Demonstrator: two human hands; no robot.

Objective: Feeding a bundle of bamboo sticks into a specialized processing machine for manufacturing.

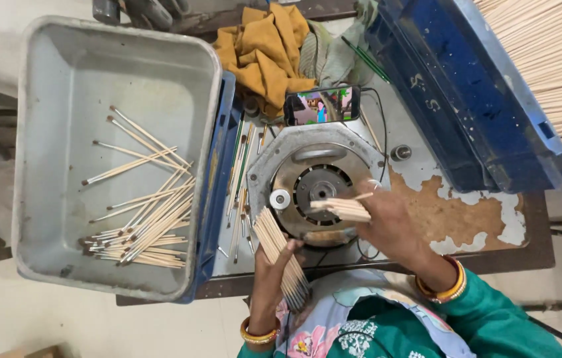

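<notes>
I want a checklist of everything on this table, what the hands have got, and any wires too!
Surface: worn table, its coating peeled off in patches.
Job's things: round metal machine in the middle; grey tray holding loose dark-tipped sticks.
Clutter: yellow cloth; phone propped behind the machine, screen lit; stray sticks beside the tray.
Hands: left hand holds a stick bundle; right hand holds a few sticks over the machine.
Cables: thin black wire beside the phone.
Surroundings: blue crate filled with plain sticks; pale floor.
</notes>
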